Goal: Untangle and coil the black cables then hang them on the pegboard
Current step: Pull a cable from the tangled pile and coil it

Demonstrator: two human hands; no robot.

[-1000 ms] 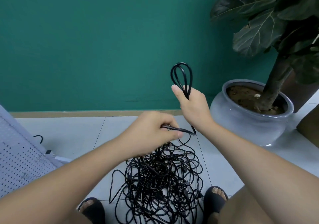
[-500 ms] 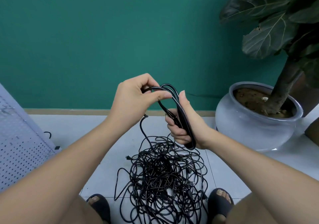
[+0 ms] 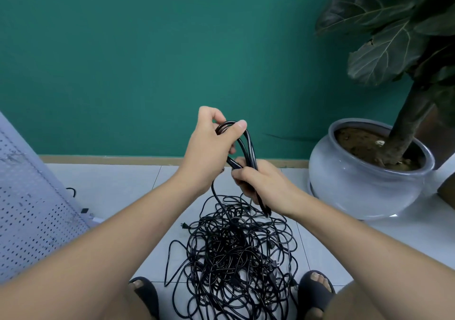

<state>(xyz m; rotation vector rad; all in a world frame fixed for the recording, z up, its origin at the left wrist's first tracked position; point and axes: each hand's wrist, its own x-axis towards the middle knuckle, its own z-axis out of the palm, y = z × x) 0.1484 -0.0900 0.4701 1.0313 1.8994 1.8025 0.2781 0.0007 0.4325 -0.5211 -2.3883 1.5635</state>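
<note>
Left hand (image 3: pixel 209 144), frame centre, pinches the top of a small cable coil (image 3: pixel 247 147) between thumb and curled fingers. Right hand (image 3: pixel 261 184), just below and to the right, grips the coil's lower part, fingers wrapped round the strands. One strand drops from the coil into the tangled black cables (image 3: pixel 234 258) heaped on the tiled floor (image 3: pixel 118 184), lower centre, between two sandalled feet. Pegboard (image 3: pixel 29 208) leans at the left edge. Potted plant (image 3: pixel 369 171) stands at right.
</note>
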